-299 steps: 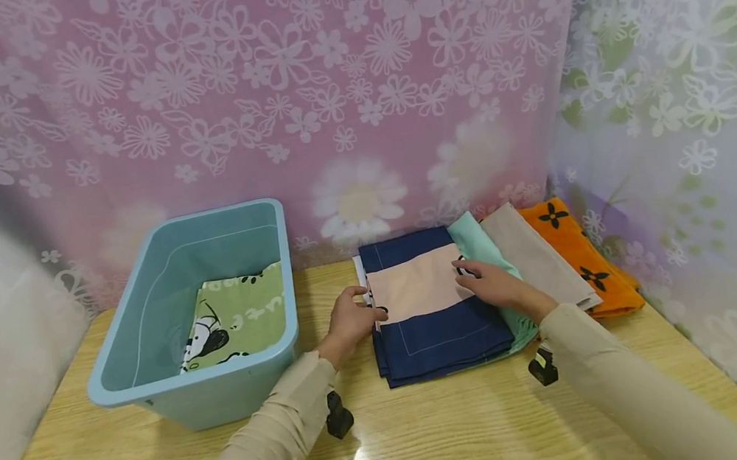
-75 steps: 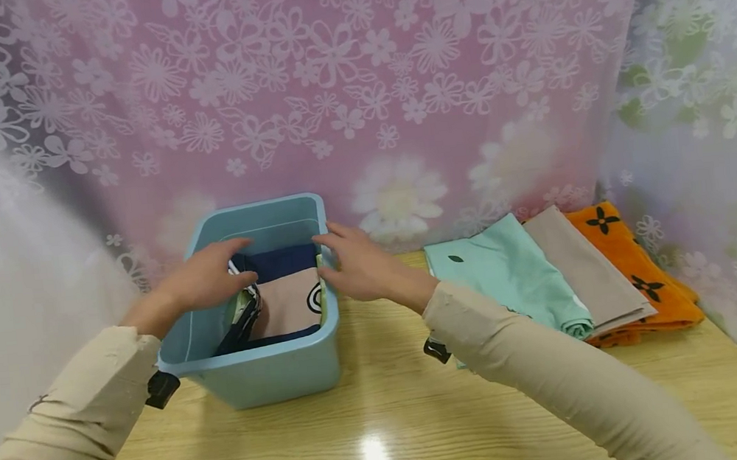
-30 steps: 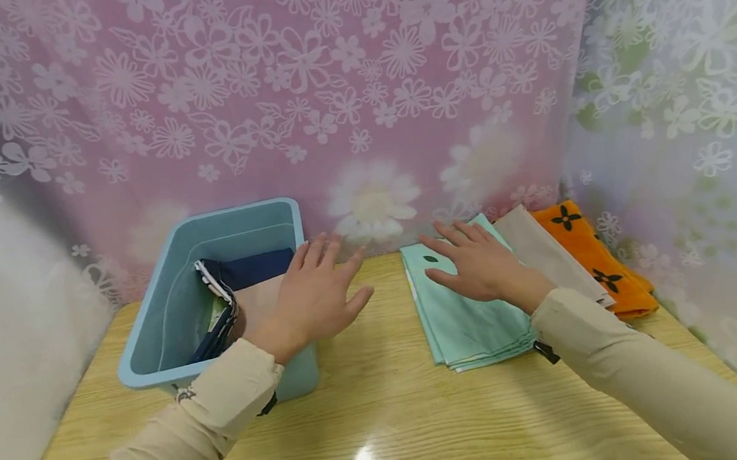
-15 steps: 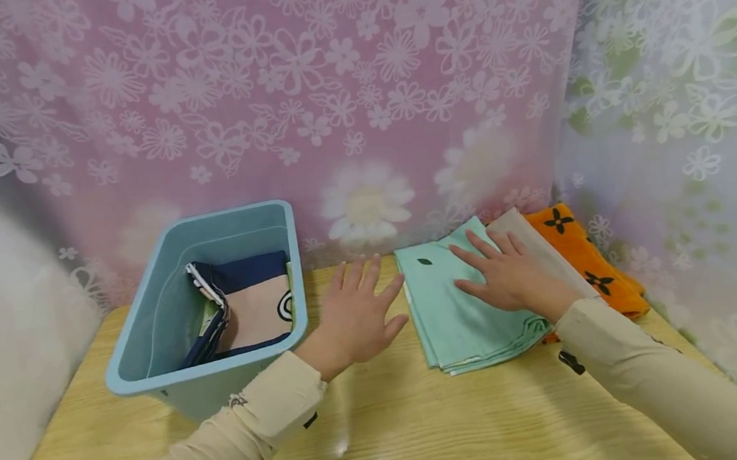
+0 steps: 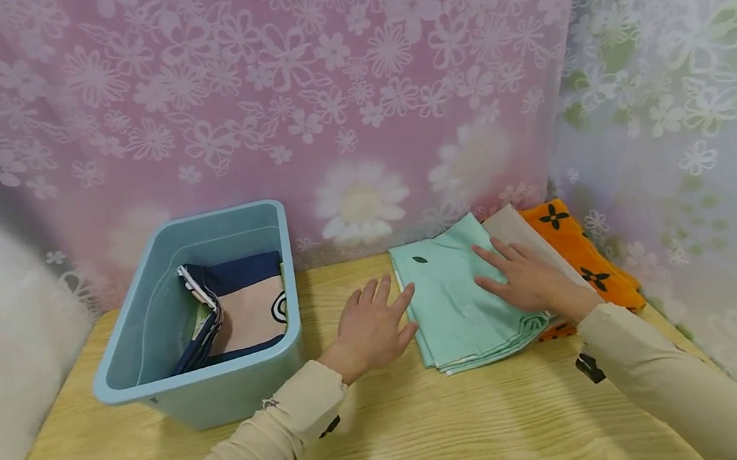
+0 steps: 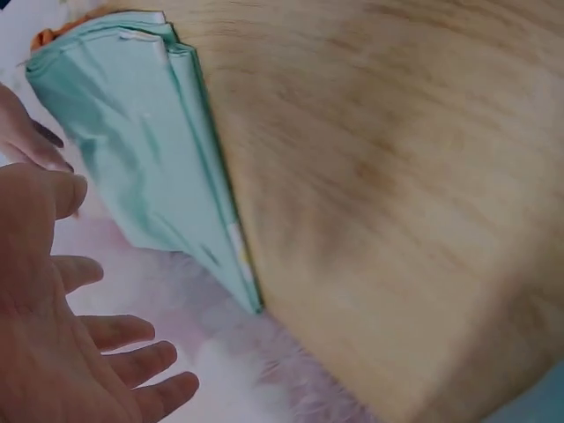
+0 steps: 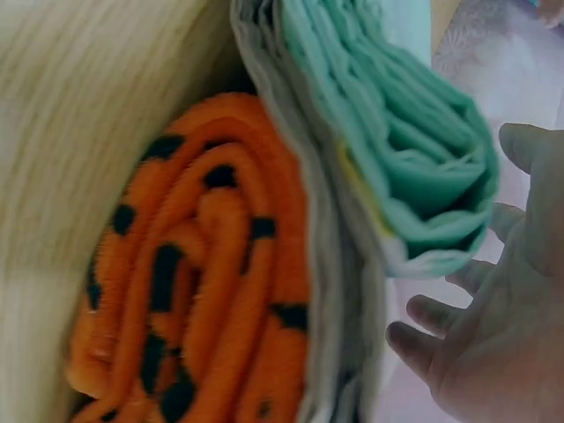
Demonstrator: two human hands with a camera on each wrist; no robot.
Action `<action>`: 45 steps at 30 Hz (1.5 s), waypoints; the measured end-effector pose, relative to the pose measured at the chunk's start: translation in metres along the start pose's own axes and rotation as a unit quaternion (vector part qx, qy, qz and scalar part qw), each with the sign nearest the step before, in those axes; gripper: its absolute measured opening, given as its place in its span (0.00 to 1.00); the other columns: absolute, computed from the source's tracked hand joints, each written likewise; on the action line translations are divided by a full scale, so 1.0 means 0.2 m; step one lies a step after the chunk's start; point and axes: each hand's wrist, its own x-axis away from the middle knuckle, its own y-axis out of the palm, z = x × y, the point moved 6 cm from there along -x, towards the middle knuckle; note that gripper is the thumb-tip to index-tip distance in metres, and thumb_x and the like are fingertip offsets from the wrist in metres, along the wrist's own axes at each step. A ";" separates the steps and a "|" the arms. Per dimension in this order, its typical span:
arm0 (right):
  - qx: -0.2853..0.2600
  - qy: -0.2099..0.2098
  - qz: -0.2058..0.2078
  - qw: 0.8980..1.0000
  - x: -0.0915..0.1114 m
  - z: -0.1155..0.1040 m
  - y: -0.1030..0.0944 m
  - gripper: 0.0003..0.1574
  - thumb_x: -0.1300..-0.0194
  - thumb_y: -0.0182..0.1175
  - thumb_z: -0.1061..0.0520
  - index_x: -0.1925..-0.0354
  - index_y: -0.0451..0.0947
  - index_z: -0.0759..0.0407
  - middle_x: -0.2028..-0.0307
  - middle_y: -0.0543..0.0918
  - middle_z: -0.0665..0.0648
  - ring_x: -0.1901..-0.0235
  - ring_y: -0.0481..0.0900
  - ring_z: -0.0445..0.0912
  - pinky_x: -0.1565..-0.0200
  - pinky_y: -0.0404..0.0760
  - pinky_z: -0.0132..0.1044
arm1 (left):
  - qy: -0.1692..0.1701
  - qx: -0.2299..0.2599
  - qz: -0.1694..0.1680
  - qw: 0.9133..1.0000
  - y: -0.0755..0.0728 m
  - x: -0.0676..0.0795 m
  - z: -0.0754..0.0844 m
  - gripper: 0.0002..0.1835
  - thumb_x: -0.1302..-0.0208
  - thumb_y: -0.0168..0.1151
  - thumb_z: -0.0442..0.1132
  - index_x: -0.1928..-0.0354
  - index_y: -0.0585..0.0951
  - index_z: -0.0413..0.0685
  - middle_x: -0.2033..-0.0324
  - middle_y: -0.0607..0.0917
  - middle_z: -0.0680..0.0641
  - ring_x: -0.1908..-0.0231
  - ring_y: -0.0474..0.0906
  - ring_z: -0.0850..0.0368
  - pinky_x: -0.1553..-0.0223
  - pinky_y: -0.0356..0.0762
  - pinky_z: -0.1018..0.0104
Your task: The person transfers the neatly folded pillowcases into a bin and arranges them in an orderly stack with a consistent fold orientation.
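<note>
A folded mint-green cloth (image 5: 446, 311) with a small dark leaf print lies on the table. My left hand (image 5: 373, 327) hovers by its left edge, fingers spread and holding nothing. Over the cloth's right side is my right hand (image 5: 533, 281), fingers extended, also holding nothing. In the right wrist view the rolled folds of the mint cloth (image 7: 423, 167) show close beside the fingers. A grey-beige cloth (image 5: 508, 224) and an orange cloth with dark flower prints (image 5: 551, 223) lie partly under it. Inside the blue bin (image 5: 225, 403) rests a navy-and-pink folded cloth (image 5: 250, 312), its left part standing up.
The bin stands on the left of the wooden table (image 5: 428, 431), against a pink floral curtain (image 5: 265, 121). A paler floral curtain (image 5: 681, 155) borders the right side. A sliver of green cloth shows beneath the navy-and-pink one in the bin.
The navy-and-pink cloth has gone from the table into the bin, over the green cloth. Both hands have since left the bin and moved right to the mint cloth.
</note>
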 end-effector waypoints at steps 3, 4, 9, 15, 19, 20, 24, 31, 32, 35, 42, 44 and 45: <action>-0.056 0.015 -0.005 0.998 0.00 0.03 0.01 0.43 0.37 0.37 0.32 0.31 0.42 0.48 0.34 0.42 0.65 0.38 0.43 0.65 0.44 0.44 0.61 | -0.010 0.044 -0.014 0.999 0.05 -0.02 -0.01 0.31 0.36 0.37 0.61 0.32 0.52 0.62 0.36 0.56 0.41 0.38 0.53 0.45 0.45 0.59 0.52; -0.070 0.016 -0.003 0.997 0.00 0.03 0.01 0.43 0.37 0.36 0.31 0.31 0.42 0.48 0.34 0.42 0.65 0.38 0.43 0.65 0.45 0.45 0.62 | -0.013 0.060 -0.019 0.998 0.06 -0.02 -0.01 0.31 0.36 0.37 0.61 0.32 0.52 0.62 0.36 0.56 0.41 0.38 0.53 0.45 0.45 0.60 0.52; -0.120 0.018 0.016 0.992 -0.01 0.06 0.01 0.42 0.36 0.37 0.33 0.31 0.44 0.49 0.34 0.45 0.66 0.39 0.46 0.65 0.46 0.48 0.63 | -0.016 0.149 -0.037 0.988 0.12 -0.06 -0.01 0.32 0.36 0.38 0.60 0.32 0.50 0.62 0.36 0.54 0.38 0.39 0.54 0.44 0.47 0.62 0.50; -0.159 0.015 0.036 0.986 -0.03 0.09 0.01 0.38 0.34 0.41 0.39 0.32 0.46 0.51 0.36 0.51 0.66 0.38 0.48 0.62 0.44 0.50 0.59 | -0.033 0.274 -0.068 0.959 0.19 -0.10 -0.01 0.32 0.35 0.42 0.56 0.32 0.50 0.61 0.36 0.52 0.38 0.38 0.51 0.43 0.45 0.58 0.49; -0.183 0.012 0.046 0.982 -0.04 0.10 0.01 0.40 0.35 0.42 0.39 0.33 0.49 0.57 0.37 0.55 0.65 0.39 0.52 0.60 0.44 0.53 0.57 | -0.060 0.379 -0.075 0.921 0.25 -0.13 -0.04 0.32 0.35 0.46 0.52 0.32 0.49 0.57 0.35 0.54 0.44 0.37 0.50 0.49 0.43 0.55 0.53; -0.191 0.014 0.047 0.980 -0.04 0.11 0.01 0.40 0.35 0.42 0.38 0.33 0.49 0.59 0.37 0.55 0.64 0.40 0.54 0.60 0.44 0.55 0.56 | -0.068 0.406 -0.074 0.908 0.27 -0.14 -0.05 0.33 0.35 0.47 0.51 0.32 0.50 0.56 0.35 0.55 0.45 0.38 0.54 0.50 0.43 0.57 0.55; -0.217 0.038 0.035 0.975 -0.04 0.12 0.01 0.43 0.37 0.41 0.35 0.34 0.51 0.61 0.37 0.57 0.65 0.43 0.61 0.61 0.48 0.62 0.55 | -0.111 0.521 -0.064 0.844 0.31 -0.17 -0.07 0.32 0.36 0.50 0.46 0.32 0.51 0.54 0.41 0.65 0.45 0.46 0.66 0.50 0.53 0.67 0.57; -0.246 0.064 0.014 0.967 -0.06 0.15 0.01 0.41 0.36 0.43 0.37 0.34 0.52 0.59 0.39 0.60 0.66 0.44 0.62 0.60 0.49 0.64 0.55 | -0.192 0.673 -0.049 0.713 0.36 -0.21 -0.10 0.36 0.41 0.56 0.37 0.33 0.52 0.50 0.41 0.62 0.36 0.62 0.72 0.51 0.62 0.72 0.57; -0.248 0.062 0.012 0.967 -0.07 0.15 0.01 0.40 0.36 0.44 0.38 0.34 0.52 0.58 0.39 0.60 0.66 0.43 0.61 0.61 0.49 0.63 0.56 | -0.200 0.691 -0.047 0.693 0.36 -0.22 -0.09 0.36 0.42 0.56 0.36 0.33 0.52 0.50 0.41 0.62 0.36 0.62 0.73 0.51 0.62 0.73 0.56; -0.239 0.049 0.004 0.970 -0.09 0.16 0.02 0.37 0.35 0.45 0.41 0.34 0.54 0.56 0.38 0.59 0.65 0.42 0.59 0.60 0.47 0.61 0.56 | -0.217 0.737 -0.049 0.638 0.38 -0.24 -0.08 0.39 0.43 0.58 0.34 0.32 0.51 0.53 0.42 0.63 0.36 0.54 0.72 0.49 0.57 0.72 0.55; -0.253 0.046 -0.017 0.966 -0.11 0.16 0.06 0.31 0.34 0.48 0.49 0.35 0.57 0.54 0.38 0.58 0.65 0.40 0.53 0.61 0.46 0.57 0.57 | -0.184 0.775 -0.084 0.599 0.41 -0.30 -0.01 0.43 0.46 0.62 0.34 0.32 0.50 0.61 0.48 0.66 0.41 0.73 0.74 0.53 0.69 0.74 0.60; -0.265 0.053 -0.019 0.963 -0.12 0.17 0.07 0.30 0.34 0.49 0.51 0.36 0.58 0.54 0.38 0.57 0.65 0.39 0.52 0.61 0.45 0.56 0.57 | -0.173 0.764 -0.085 0.616 0.41 -0.30 0.00 0.42 0.46 0.62 0.34 0.33 0.52 0.61 0.58 0.69 0.44 0.80 0.68 0.56 0.72 0.70 0.61; -0.269 0.056 -0.020 0.961 -0.12 0.17 0.08 0.30 0.34 0.49 0.51 0.36 0.59 0.54 0.38 0.57 0.65 0.39 0.51 0.61 0.45 0.55 0.57 | -0.172 0.756 -0.082 0.626 0.41 -0.31 0.00 0.41 0.46 0.62 0.34 0.33 0.54 0.61 0.65 0.69 0.45 0.83 0.63 0.55 0.73 0.69 0.61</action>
